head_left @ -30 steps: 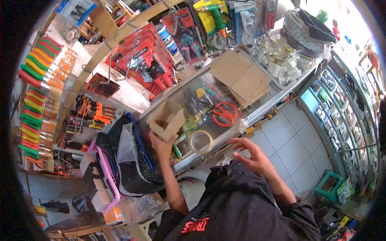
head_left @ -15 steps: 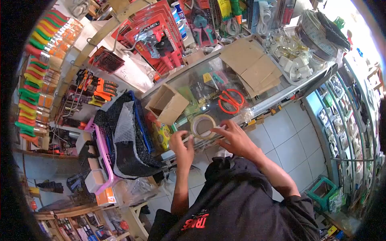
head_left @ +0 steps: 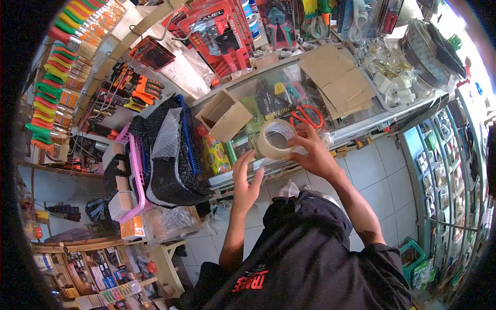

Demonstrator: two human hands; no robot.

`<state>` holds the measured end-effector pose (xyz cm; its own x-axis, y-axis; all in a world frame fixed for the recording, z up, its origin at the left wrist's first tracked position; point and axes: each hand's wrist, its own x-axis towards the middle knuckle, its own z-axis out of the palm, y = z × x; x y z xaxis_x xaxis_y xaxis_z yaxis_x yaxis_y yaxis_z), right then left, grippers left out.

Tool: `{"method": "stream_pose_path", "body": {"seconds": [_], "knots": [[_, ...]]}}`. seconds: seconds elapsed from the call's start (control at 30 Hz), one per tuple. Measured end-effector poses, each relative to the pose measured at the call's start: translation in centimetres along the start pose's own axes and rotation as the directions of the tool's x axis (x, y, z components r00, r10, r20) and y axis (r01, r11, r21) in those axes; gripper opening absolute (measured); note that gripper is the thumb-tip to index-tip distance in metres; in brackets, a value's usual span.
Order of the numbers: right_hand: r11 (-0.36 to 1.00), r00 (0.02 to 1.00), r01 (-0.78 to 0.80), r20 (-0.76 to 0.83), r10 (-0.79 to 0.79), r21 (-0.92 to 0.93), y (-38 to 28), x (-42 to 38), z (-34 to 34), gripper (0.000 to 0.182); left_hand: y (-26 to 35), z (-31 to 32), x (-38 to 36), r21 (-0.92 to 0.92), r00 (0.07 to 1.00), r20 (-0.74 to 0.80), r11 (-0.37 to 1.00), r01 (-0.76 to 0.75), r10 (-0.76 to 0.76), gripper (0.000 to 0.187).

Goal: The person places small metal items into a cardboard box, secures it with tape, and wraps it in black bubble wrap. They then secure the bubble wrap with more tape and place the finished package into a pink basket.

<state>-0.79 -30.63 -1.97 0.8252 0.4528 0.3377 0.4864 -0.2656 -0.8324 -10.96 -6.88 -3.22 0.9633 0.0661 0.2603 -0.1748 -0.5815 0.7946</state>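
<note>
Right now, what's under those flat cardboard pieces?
The glass counter is under them: its top shows all around their edges. The flat cardboard pieces cover whatever is beneath their middle, so I can't tell what's there.

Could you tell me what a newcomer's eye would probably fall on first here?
Probably the brushes, their red, yellow and green handles lined up down the picture's left side. Next might come the red packs at the top, then the red-handled scissors on the counter, just beyond the tape roll in the right hand.
</note>
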Motion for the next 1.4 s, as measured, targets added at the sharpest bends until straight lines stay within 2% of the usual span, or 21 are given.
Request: {"method": "stream_pose_path", "body": {"seconds": [0.03,0.1,0.2,0.23,0.33,0.37,0.47,0.5,0.6,0.63,0.73,0.83,0.87,0.9,0.97,1.0,1.07,1.13,1.17,1.27,1.4], "knots": [[0.998,0.999,0.040,-0.014,-0.040,0.039,-0.5,-0.3,-0.5,0.035,0.5,-0.1,0.1,-0.168,0.999,0.022,0.985,0.030,-0.027,0.062],[0.990,0.992,0.123,-0.039,-0.121,0.065,-1.1,-1.2,-1.0,0.036,2.1,-0.5,0.3,-0.485,0.995,0.077,0.869,0.096,-0.067,0.071],[0.974,0.972,0.227,-0.060,-0.226,0.015,-2.2,-3.2,-1.4,0.038,6.1,-1.5,1.4,-0.702,0.985,0.173,0.702,0.120,0.005,0.088],[0.968,0.966,0.251,-0.061,-0.251,-0.012,-2.9,-3.8,-1.8,0.040,7.6,-2.1,1.7,-0.679,0.970,0.242,0.709,0.190,-0.028,0.096],[0.950,0.948,0.309,-0.073,-0.311,-0.039,-4.3,-4.9,-2.8,0.042,8.9,-3.2,2.4,-0.671,0.933,0.355,0.712,0.207,0.063,0.099],[0.944,0.941,0.324,-0.078,-0.329,-0.064,-4.6,-5.2,-3.2,0.042,9.7,-3.2,2.6,-0.704,0.929,0.364,0.671,0.232,0.061,0.102],[0.899,0.901,0.412,-0.080,-0.426,-0.149,-5.1,-5.7,-4.7,0.040,11.8,-3.5,3.0,-0.617,0.873,0.484,0.731,0.291,0.061,0.107],[0.897,0.897,0.419,-0.090,-0.433,-0.142,-5.3,-5.9,-5.1,0.041,11.7,-3.3,2.9,-0.661,0.874,0.482,0.679,0.321,0.056,0.112],[0.883,0.877,0.439,-0.133,-0.461,-0.165,-4.6,-6.5,-5.3,0.041,13.0,-3.1,3.1,-0.624,0.821,0.565,0.695,0.358,0.084,0.111],[0.887,0.879,0.430,-0.147,-0.454,-0.171,-4.4,-6.8,-5.3,0.041,13.5,-3.1,3.1,-0.647,0.815,0.573,0.658,0.386,0.086,0.109],[0.935,0.908,0.336,-0.226,-0.353,-0.110,-4.7,-7.7,-5.1,0.041,13.6,-2.7,3.3,-0.564,0.823,0.552,0.787,0.249,0.135,0.107],[0.966,0.915,0.257,-0.330,-0.233,0.033,-6.3,-8.0,-5.2,0.037,13.8,-2.4,3.7,-0.448,0.832,0.515,0.892,0.057,0.206,0.104],[0.967,0.909,0.240,-0.369,-0.194,0.082,-6.9,-8.0,-5.4,0.036,13.9,-2.2,3.9,-0.432,0.836,0.502,0.902,0.023,0.220,0.103],[0.935,0.881,0.266,-0.454,-0.136,0.236,-7.1,-8.0,-5.3,0.033,13.9,-2.2,4.0,-0.418,0.837,0.494,0.908,-0.010,0.237,0.102],[0.923,0.883,0.241,-0.461,-0.081,0.300,-7.2,-8.2,-6.5,0.036,13.8,-1.6,4.2,-0.396,0.844,0.475,0.917,-0.050,0.251,0.101],[0.914,0.886,0.224,-0.461,-0.047,0.339,-7.5,-8.4,-7.1,0.037,13.8,-1.5,4.4,-0.346,0.829,0.476,0.929,-0.130,0.293,0.101],[0.968,0.904,0.158,-0.423,-0.062,0.196,-8.2,-7.9,-8.4,0.041,13.7,-1.6,5.0,-0.233,0.803,0.465,0.926,-0.296,0.373,0.101],[0.990,0.921,0.097,-0.387,-0.051,0.101,-8.8,-7.6,-8.2,0.043,13.3,-1.5,5.2,-0.239,0.785,0.467,0.913,-0.331,0.406,0.101],[0.994,0.908,0.078,-0.417,-0.039,0.077,-8.9,-7.3,-7.8,0.041,13.1,-1.4,5.4,-0.240,0.778,0.465,0.906,-0.350,0.423,0.101],[0.996,0.890,0.088,-0.447,-0.090,-0.026,-9.2,-6.5,-7.2,0.033,12.8,-1.8,6.2,-0.155,0.743,0.449,0.863,-0.481,0.495,0.099],[0.991,0.868,0.134,-0.479,-0.130,-0.027,-8.3,-5.4,-6.1,0.026,12.6,-2.5,7.1,-0.092,0.677,0.426,0.773,-0.627,0.600,0.095]]}}
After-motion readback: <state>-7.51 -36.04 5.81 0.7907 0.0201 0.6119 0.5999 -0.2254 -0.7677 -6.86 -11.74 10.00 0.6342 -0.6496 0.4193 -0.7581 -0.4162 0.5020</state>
